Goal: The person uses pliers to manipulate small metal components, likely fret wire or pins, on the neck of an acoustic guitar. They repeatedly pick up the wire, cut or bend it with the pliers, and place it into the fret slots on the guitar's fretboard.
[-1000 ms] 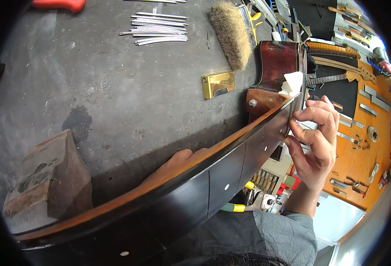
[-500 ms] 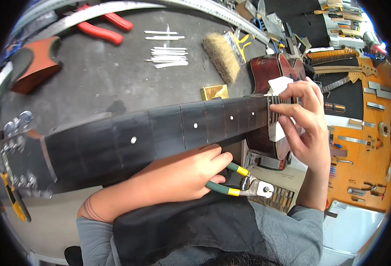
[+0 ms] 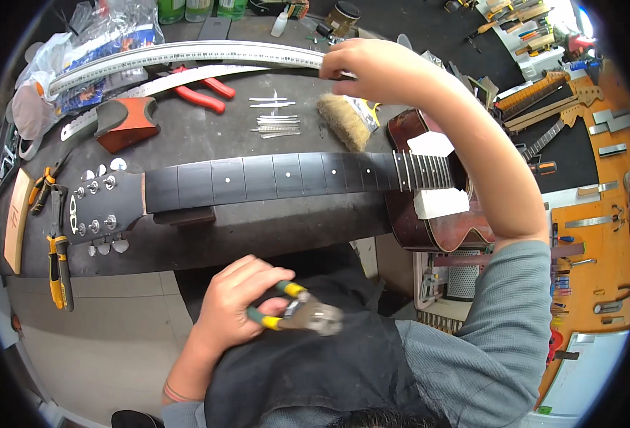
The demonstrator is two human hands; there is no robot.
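Shiny metal cutters (image 3: 308,315)
Left grip (image 3: 238,298) holds them; right grip (image 3: 365,68) by long flat ruler (image 3: 186,53), can't tell if holding.

The tiled floor (image 3: 126,328) is pale, and a dark grey bench (image 3: 208,135) stands over it. On the right, an orange wooden board (image 3: 575,285) has tools (image 3: 607,307) on it. Bright light (image 3: 585,23) shines near the top right corner.

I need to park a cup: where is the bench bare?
Between the red block and the metal strips, beyond the guitar neck; also along the neck's near side, right of its dark support. Crowded: back left, with plastic bags and a ruler; left end, with yellow-handled pliers.
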